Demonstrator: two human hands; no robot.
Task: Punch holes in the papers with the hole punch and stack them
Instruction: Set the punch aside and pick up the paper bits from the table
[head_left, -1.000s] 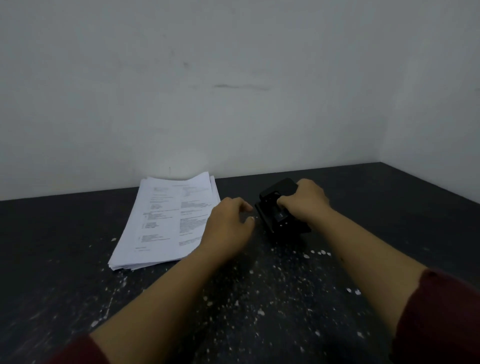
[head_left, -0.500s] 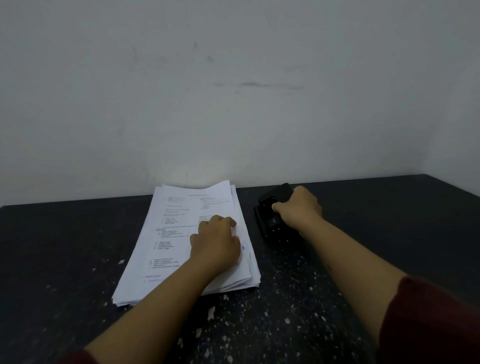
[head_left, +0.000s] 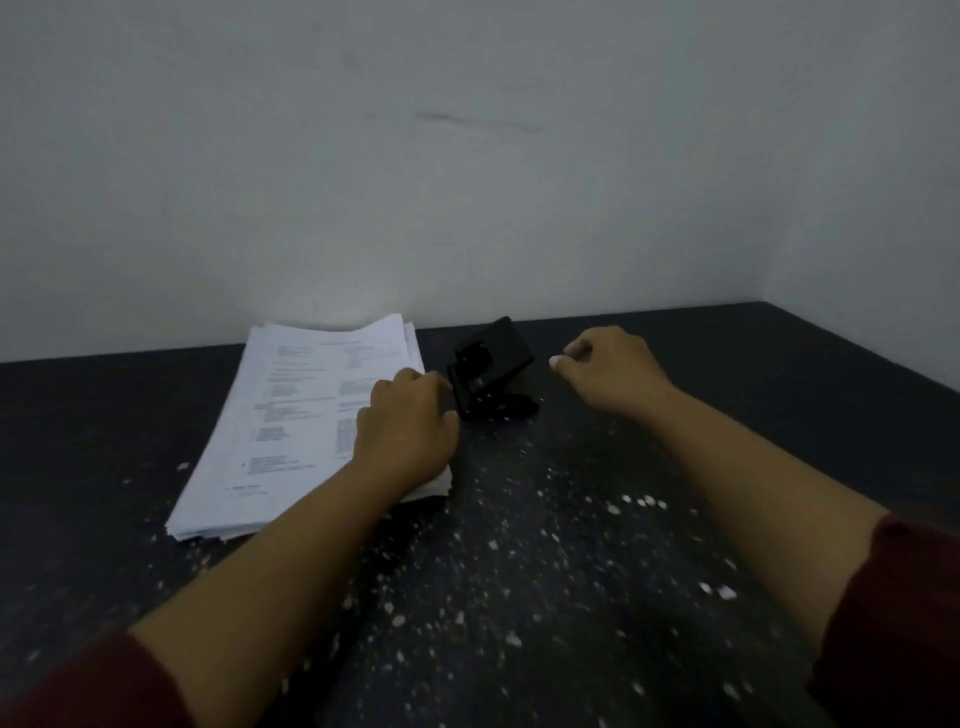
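Now hole punch (head_left: 491, 371) between both hands, untouched.

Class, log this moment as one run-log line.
left hand: resting on paper stack | right hand: empty, beside hole punch | table: paper bits

Hole punch (head_left: 491, 371) right of papers (head_left: 311, 415)

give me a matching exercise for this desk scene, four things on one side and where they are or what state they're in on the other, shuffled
Things:
1. white printed paper stack
2. black metal hole punch
3. left hand
4. right hand

Places or states:
A. resting on the stack's right edge
B. off to the punch's right, holding nothing
C. standing free between the two hands
D. lying left of the punch

Pairs: 1-D, 2-C, 3-A, 4-B
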